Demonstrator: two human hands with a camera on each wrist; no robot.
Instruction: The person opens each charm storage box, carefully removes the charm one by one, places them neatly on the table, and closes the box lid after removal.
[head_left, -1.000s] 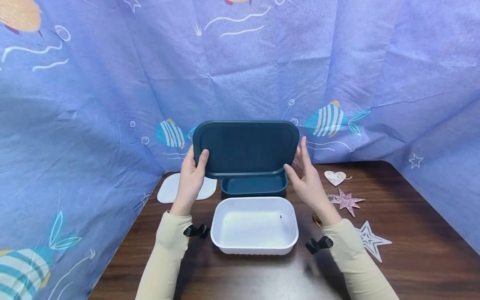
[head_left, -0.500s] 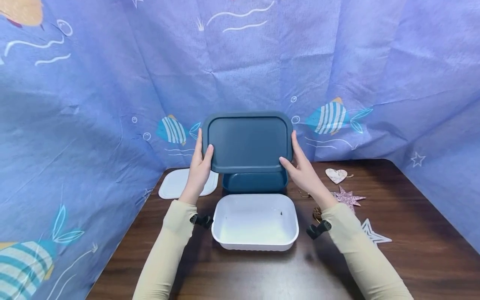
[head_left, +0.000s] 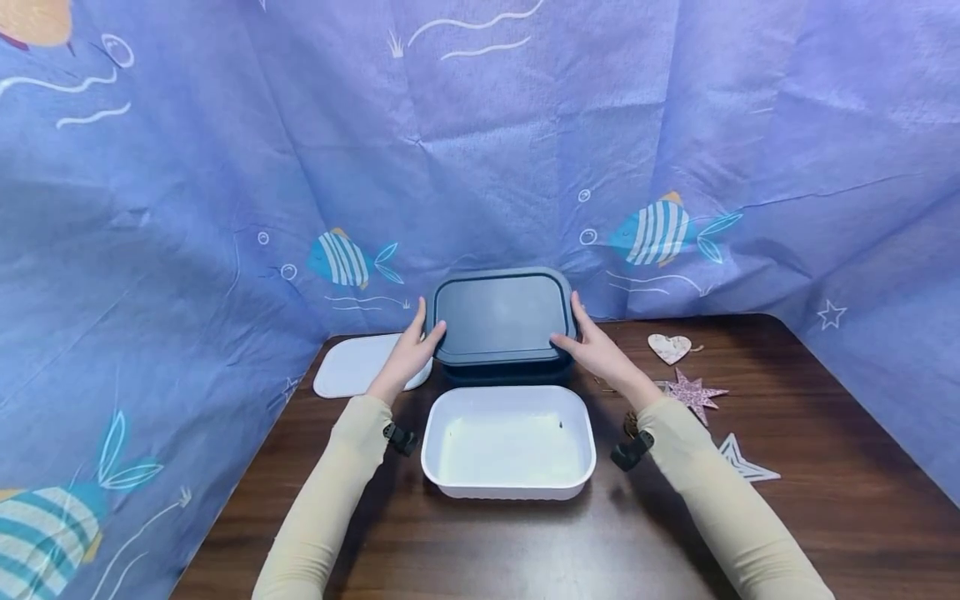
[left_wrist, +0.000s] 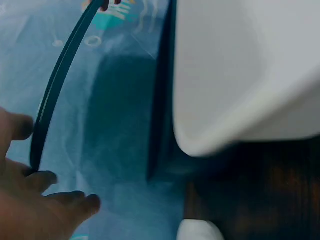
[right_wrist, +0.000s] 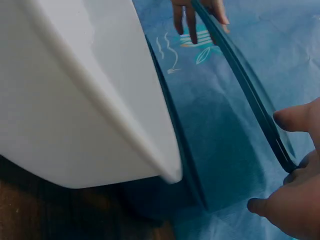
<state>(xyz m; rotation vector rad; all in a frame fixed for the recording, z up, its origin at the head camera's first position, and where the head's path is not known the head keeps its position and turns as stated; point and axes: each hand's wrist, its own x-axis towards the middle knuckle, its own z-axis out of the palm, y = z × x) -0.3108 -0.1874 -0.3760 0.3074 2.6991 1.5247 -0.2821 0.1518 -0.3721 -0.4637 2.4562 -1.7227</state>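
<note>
Both hands hold a dark blue rectangular lid [head_left: 501,318] by its two short ends. My left hand [head_left: 407,357] pinches the left end, its thumb on the face towards me. On the opposite end my right hand [head_left: 602,357] grips in the same way, thumb on the front. The dark blue container [head_left: 507,374] is mostly hidden under the lid in the head view. Both wrist views show the lid [left_wrist: 55,85] hovering above the container's rim with a gap between. Nearer to me a white rectangular container [head_left: 510,492] stands uncovered.
A white lid [head_left: 348,367] lies flat at the back left. On the right of the brown table [head_left: 840,500] are a heart ornament [head_left: 670,348], a pink glitter star [head_left: 694,396], a white star [head_left: 745,463] and a pine cone [head_left: 632,424]. A blue patterned curtain hangs behind.
The dark blue lid has first tipped back, then come down and away from me over the dark blue container. Both hands moved along with it, keeping their hold.
</note>
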